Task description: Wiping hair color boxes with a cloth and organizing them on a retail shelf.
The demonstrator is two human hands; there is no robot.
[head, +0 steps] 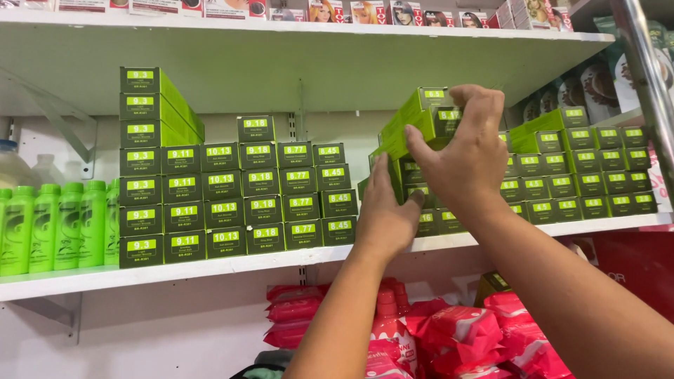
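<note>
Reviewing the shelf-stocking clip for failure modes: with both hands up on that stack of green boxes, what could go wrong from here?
1. The right hand pinches two tilted green boxes at the top of the stack; they could slip and fall to the red packets below.
2. The left hand only presses flat on the stack front; a nudge may topple that column.
3. The neighbouring tall pile at the far left stands unsupported above its row and might tip if the white shelf shakes.
</note>
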